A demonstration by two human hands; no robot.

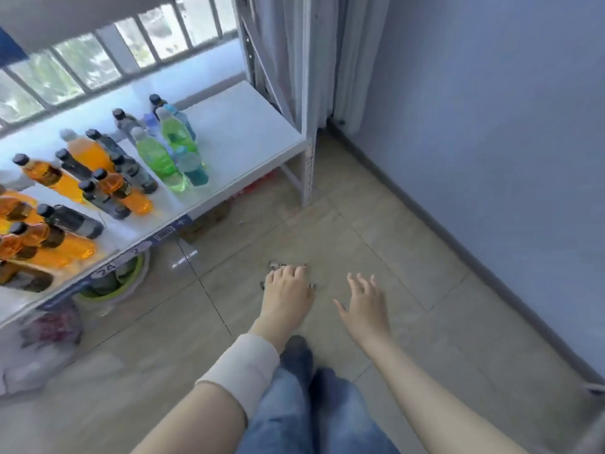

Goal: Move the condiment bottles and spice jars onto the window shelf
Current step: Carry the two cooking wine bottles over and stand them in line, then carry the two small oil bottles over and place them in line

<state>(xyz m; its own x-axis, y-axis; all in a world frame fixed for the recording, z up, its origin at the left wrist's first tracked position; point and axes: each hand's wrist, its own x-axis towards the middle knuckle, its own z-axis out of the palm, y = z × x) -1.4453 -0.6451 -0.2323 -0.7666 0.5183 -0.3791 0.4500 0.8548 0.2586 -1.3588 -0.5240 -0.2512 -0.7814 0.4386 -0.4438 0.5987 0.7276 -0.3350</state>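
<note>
Nearest, we note the person's legs in blue jeans [314, 414] standing on the tiled floor [376, 224]. Both arms reach forward and down. We find the left hand [288, 290] palm down with fingers curled loosely; small dark-and-pale bits show at its fingertips, too blurred for us to say whether it has hold of anything. A pale sleeve [242, 368] covers the left forearm. We find the right hand [366, 303] spread wide, fingers apart, holding nothing.

Farther off to the left, the bottles stand crowded on the white window shelf [255, 132], whose right end is bare. We record orange bottles [88, 152] and dark bottles [131, 172] with black caps, then green bottles [160, 158] and a teal bottle [193, 168] toward the middle. No spice jars are identifiable.

In our judgement these are filled plastic bottles: moderately heavy, stiff enough when capped, smooth and likely slippery on the body. They look tall and narrow, so prone to tipping against neighbours. We would advise taking each around the mid-body or just under the cap, one per hand.

Beyond the shelf, the barred window [98, 60].
</note>
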